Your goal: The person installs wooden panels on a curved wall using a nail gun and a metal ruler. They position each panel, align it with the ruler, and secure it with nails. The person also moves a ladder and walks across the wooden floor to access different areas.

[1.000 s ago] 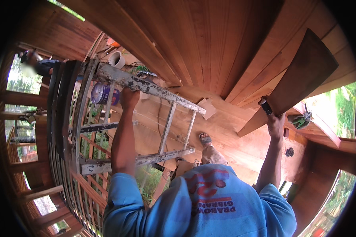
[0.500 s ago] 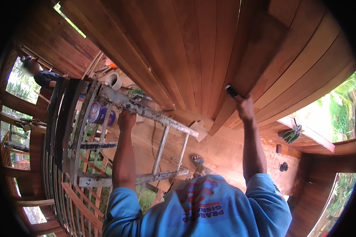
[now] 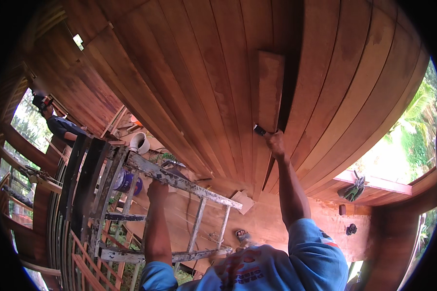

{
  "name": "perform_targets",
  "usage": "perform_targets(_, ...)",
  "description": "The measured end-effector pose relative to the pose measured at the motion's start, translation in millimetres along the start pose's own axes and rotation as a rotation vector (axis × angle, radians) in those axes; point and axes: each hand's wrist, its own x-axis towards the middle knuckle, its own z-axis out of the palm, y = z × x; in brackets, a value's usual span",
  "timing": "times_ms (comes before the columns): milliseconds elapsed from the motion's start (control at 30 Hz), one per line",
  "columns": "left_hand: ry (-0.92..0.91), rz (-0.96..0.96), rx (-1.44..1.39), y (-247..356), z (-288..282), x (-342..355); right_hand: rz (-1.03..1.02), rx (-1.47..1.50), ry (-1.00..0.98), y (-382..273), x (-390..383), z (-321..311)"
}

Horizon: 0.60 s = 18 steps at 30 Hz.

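Observation:
My right hand [image 3: 276, 143] is raised in front of the plank wall and closed at the edge of a narrow wooden board [image 3: 270, 89]. The board stands nearly upright against the wall, with a dark gap along its right side. A small black object [image 3: 260, 129] with a pale edge juts out left of that fist; its kind is unclear. My left hand [image 3: 158, 190] is closed at the paint-spattered ladder [image 3: 194, 188], by its upper rail, with the fingertips hidden. Reddish planks [image 3: 199, 82] fan out above both hands, some with darker patches.
Behind the ladder stand a blue-purple bucket [image 3: 126, 182] and a white bucket [image 3: 140, 142]. A person [image 3: 63, 127] in dark clothing and a cap is at the far left. Dark green cloth or gloves [image 3: 353, 189] hang on the right ledge. My sandalled foot [image 3: 242, 234] shows below.
My right hand has moved left with the board, which has swung from leaning right to nearly upright against the wall. My left hand stays at the ladder. The view has shifted.

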Motion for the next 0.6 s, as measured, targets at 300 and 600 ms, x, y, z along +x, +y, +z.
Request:
perform_targets(300, 0.011, 0.044, 0.016, 3.2, -2.6, -2.6, -0.261, -0.274, 0.403, 54.3, -30.3, 27.3)
perform_targets(600, -0.03, 0.03, -0.065, -1.7, -8.1, -5.4, -0.075, -0.499, -0.164, 178.1, -219.0, 68.4)
